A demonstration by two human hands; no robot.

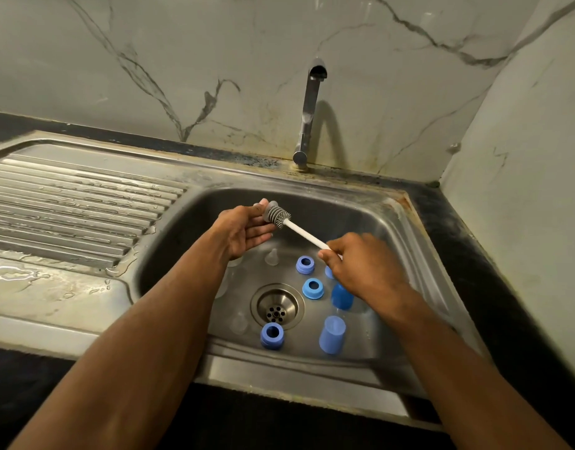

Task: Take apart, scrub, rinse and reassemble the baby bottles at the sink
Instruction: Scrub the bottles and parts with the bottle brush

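Note:
A bottle brush with a grey ribbed head (pixel 276 215) and a white handle (pixel 307 236) is held over the sink basin (pixel 370 222). My right hand (pixel 360 267) grips the end of the handle. My left hand (pixel 243 230) is palm up, its thumb and fingertips pinching the brush head. Bottle parts lie on the basin floor: blue screw rings (pixel 305 264) (pixel 313 288) (pixel 272 335), blue caps (pixel 342 297) (pixel 332 334) and clear nipples (pixel 272 256) (pixel 239 323). Another blue part is mostly hidden under my right hand.
The tap (pixel 308 115) stands behind the basin with no water running. The drain (pixel 277 306) is in the middle of the basin floor. A wet ribbed drainboard (pixel 68 203) lies to the left. Marble walls close in behind and to the right.

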